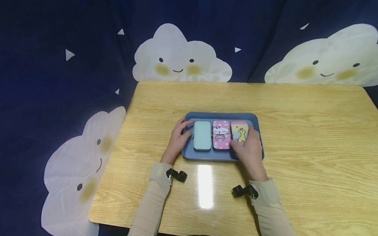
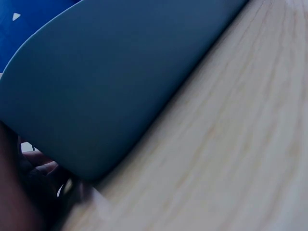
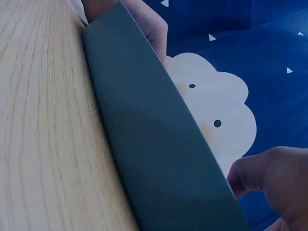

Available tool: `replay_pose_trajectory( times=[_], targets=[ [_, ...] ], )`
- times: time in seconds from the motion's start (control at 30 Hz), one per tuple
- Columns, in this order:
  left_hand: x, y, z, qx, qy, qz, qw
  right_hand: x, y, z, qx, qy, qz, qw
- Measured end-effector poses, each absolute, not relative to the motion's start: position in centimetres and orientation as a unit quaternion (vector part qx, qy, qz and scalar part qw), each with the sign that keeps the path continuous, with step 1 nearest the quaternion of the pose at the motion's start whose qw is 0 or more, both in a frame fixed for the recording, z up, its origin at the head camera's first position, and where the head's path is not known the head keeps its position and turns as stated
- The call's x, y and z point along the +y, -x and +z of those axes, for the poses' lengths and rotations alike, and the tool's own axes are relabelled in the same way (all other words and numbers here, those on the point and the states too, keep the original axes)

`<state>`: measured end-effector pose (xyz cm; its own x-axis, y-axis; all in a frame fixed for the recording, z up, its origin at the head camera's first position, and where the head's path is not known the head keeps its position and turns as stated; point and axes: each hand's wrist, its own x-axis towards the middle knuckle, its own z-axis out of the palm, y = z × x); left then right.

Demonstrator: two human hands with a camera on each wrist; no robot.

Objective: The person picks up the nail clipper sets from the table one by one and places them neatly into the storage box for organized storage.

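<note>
A blue tray (image 1: 222, 156) holds three small tins in a row. At its left lies a plain mint tin (image 1: 202, 135), with a pink cat tin (image 1: 221, 135) in the middle. The pastel giraffe tin (image 1: 240, 131) sits on the right, partly covered by my right hand (image 1: 251, 147); thumb at its left edge, fingers at its right, I pinch it. My left hand (image 1: 179, 137) reaches over the tray's left rim, its loosely extended fingers beside the mint tin. Contact there is unclear. In the right wrist view, the tray's wall (image 3: 149, 125) hides the tins.
The wooden table (image 1: 317, 144) extends around the tray, with a bright reflection in front of it. Behind the table hangs a dark blue curtain (image 1: 257, 15) with a white cloud figure (image 1: 179, 54). Black wrist cameras (image 1: 177, 175) are strapped over both sleeves.
</note>
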<state>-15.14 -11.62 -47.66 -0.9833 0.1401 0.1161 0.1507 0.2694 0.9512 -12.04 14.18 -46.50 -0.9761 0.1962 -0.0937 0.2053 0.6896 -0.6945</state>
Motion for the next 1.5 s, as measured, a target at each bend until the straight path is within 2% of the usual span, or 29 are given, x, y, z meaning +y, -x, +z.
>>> replay_pose_trajectory(
  times=[0.37, 0.73, 0.97, 1.2, 1.4, 1.5],
  targets=[
    [-11.7, 15.2, -47.7, -0.797, 0.098, -0.596, 0.001, 13.8, 11.7, -46.7, 0.914, -0.122, -0.386, -0.026],
    [-11.7, 15.3, -47.7, -0.798, 0.097, -0.594, 0.001, 13.9, 11.8, -46.8, 0.918, -0.119, -0.377, -0.002],
    [-11.7, 15.2, -47.7, -0.802, 0.094, -0.590, -0.001, 13.9, 11.8, -46.8, 0.914, -0.115, -0.388, -0.007],
    [-12.0, 16.8, -51.7, -0.799, 0.083, -0.595, 0.017, 13.9, 11.9, -46.6, 0.913, -0.110, -0.393, 0.000],
    [-11.9, 16.7, -51.6, -0.805, 0.069, -0.589, 0.018, 14.2, 11.9, -46.7, 0.917, -0.089, -0.389, -0.003],
    [-11.8, 16.7, -51.7, -0.808, 0.064, -0.585, 0.017, 14.8, 11.8, -46.8, 0.918, -0.066, -0.389, -0.033]
  ],
)
